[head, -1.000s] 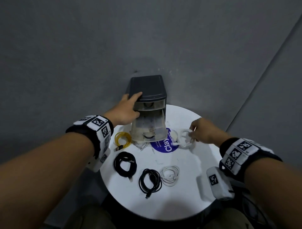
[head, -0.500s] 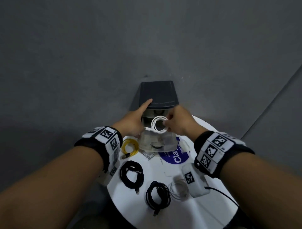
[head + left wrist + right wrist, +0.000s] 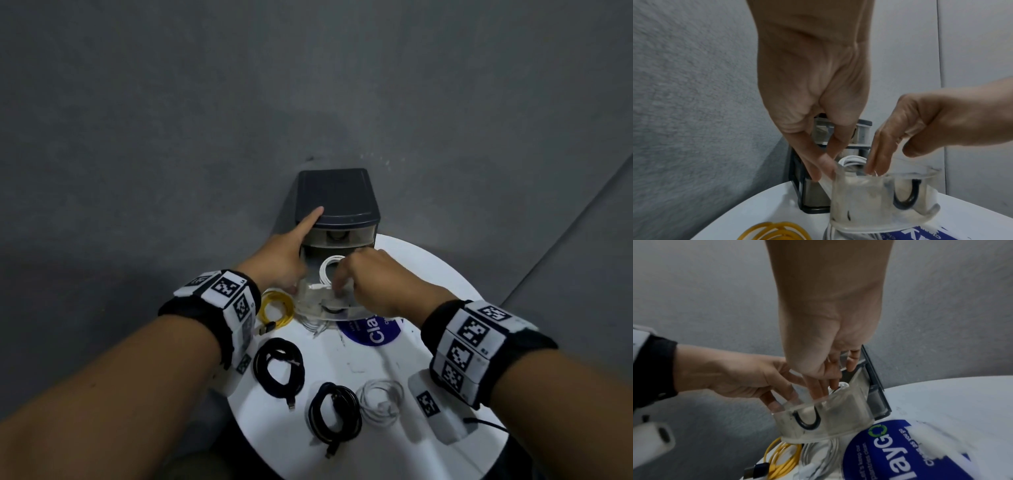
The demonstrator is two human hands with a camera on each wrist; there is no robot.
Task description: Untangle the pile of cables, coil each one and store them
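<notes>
A dark drawer unit (image 3: 337, 195) stands at the back of the round white table (image 3: 428, 270), with its clear lower drawer (image 3: 329, 310) pulled out. My right hand (image 3: 346, 284) reaches down into that drawer and pinches a coiled white cable (image 3: 326, 269) there. My left hand (image 3: 291, 253) has its index finger along the unit's top, while thumb and other fingers grip the drawer's left wall (image 3: 833, 177). In the left wrist view the coil (image 3: 851, 160) shows between both hands. How the coil lies on the drawer floor is hidden.
Coiled cables lie on the table: yellow (image 3: 275, 308) left of the drawer, a loose white one (image 3: 315, 325) under its front, two black ones (image 3: 279, 366) (image 3: 335, 416) and a thin white one (image 3: 380, 401) nearer me. A blue sticker (image 3: 373, 330) is beside the drawer.
My right hand picked the white coil off the table, carried it left over the open drawer and lowered it in. My left hand has stayed on the unit.
</notes>
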